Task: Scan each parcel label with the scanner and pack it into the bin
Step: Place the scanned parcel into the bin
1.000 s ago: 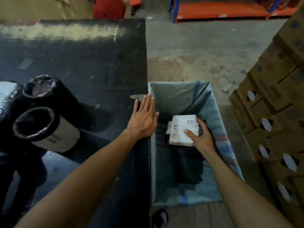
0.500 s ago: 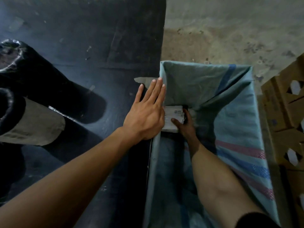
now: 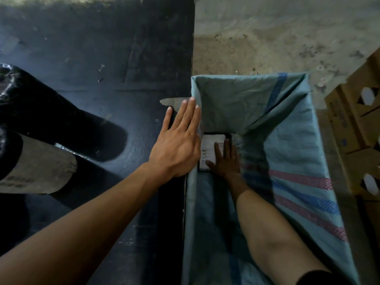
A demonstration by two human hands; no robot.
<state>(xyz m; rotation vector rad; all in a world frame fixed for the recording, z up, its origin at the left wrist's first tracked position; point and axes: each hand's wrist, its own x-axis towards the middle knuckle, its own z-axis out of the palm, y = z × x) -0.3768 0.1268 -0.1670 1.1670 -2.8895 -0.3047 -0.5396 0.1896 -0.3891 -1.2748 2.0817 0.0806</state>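
While the right hand [image 3: 225, 161] reaches deep into the bin [image 3: 292, 153], its fingers lie straight and slightly spread, pressed flat on the white label face of a small parcel [image 3: 208, 150] at the bottom. That parcel sits against the bin's left wall, toward the 12 o'clock end of the floor, with a dark edge showing around the label; the label's print is too blurred to read. Woven blue-green sacking lines the bin, with pink and blue stripes running across its wall at about 3 o'clock from the parcel. At roughly 9 o'clock from the parcel, the left hand [image 3: 177, 144] rests palm down on the black table [image 3: 102, 58], fingers straight and close together, its little-finger side just at the bin's rim. A scrap of grey tape [image 3: 171, 102] lies on the table just beyond the fingertips. Further out at 9 o'clock, two black-wrapped rolls [image 3: 41, 128] lie on the table, the nearer one bearing a pale label. Brown cardboard boxes [image 3: 355, 128] with cut-out handle holes are stacked at 3 o'clock, beside the bin, on the concrete floor [image 3: 277, 38].
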